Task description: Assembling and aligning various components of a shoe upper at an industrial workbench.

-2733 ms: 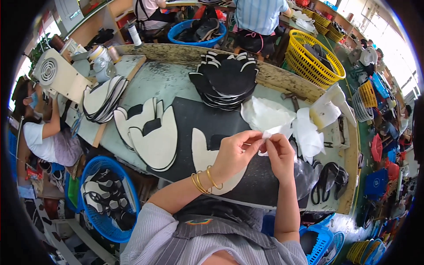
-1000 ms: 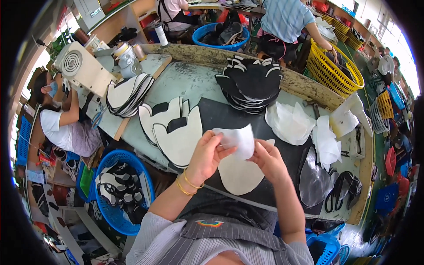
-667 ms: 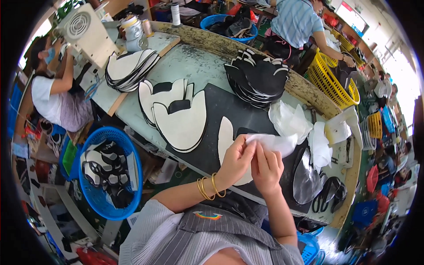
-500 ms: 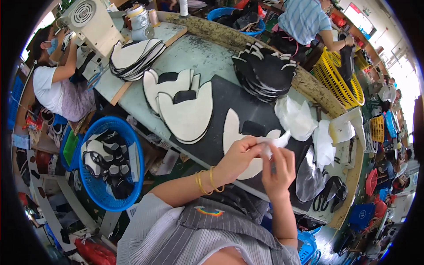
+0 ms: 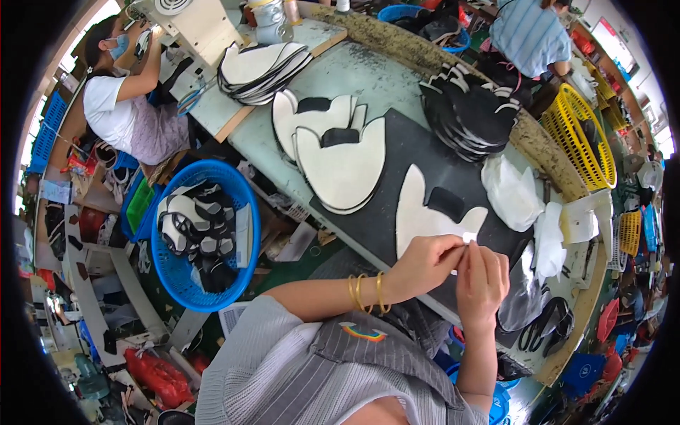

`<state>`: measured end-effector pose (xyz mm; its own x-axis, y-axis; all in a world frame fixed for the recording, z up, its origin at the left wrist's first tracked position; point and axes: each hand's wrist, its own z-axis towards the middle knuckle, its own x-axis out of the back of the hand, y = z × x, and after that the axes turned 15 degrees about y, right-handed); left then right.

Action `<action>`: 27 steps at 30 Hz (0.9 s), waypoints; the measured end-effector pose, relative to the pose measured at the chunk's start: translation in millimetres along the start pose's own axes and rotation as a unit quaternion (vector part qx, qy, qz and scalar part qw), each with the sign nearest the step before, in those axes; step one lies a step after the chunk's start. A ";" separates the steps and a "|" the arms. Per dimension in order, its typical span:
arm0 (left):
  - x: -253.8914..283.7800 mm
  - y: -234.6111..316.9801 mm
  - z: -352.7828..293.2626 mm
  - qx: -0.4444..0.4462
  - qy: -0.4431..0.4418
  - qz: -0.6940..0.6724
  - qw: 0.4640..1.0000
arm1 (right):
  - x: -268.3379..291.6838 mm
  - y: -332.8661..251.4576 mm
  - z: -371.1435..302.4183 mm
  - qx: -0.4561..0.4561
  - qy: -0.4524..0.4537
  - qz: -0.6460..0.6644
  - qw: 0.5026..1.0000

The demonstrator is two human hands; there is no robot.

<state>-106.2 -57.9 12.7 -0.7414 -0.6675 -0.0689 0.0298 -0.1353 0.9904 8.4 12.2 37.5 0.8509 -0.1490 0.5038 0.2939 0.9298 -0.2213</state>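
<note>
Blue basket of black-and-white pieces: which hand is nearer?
Left. The left hand is to the right of the blue basket; the right hand is farther right, beyond the left.

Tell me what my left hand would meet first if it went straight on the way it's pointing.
Your left hand would probably meet your right hand first: it sits just ahead, by the small white scrap. Whether the two hands touch is hard to tell.

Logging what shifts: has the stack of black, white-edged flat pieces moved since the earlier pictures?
No: the stack sits at the same spot beside the scuffed wooden ledge; only the view turned.
</note>
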 end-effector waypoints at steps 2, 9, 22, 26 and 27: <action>-4.8 -10.1 -5.4 0.017 -0.019 -0.010 1.000 | 0.8 -2.7 -7.0 0.004 0.013 -0.039 0.999; -23.9 -29.0 -1.1 0.215 -0.057 -0.231 0.947 | 9.4 17.6 -30.0 -0.153 0.064 -0.058 0.985; -7.6 -17.8 -11.1 -0.107 -0.029 -0.061 0.992 | -11.2 -14.0 -29.3 -0.478 0.105 0.263 0.832; 13.1 -10.1 -5.5 0.054 -0.098 -0.278 0.954 | 18.0 9.8 -72.3 -0.490 0.102 0.101 0.860; 23.7 -4.5 -2.4 0.173 -0.120 -0.374 0.903 | 34.4 16.8 -93.0 -0.481 0.078 0.080 0.870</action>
<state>-122.3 -74.9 6.3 -0.5926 -0.3000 -0.7476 -0.7201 -0.2187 0.6586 83.0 -8.6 -26.5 0.9411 -0.1569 0.2996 0.3308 0.2434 -0.9118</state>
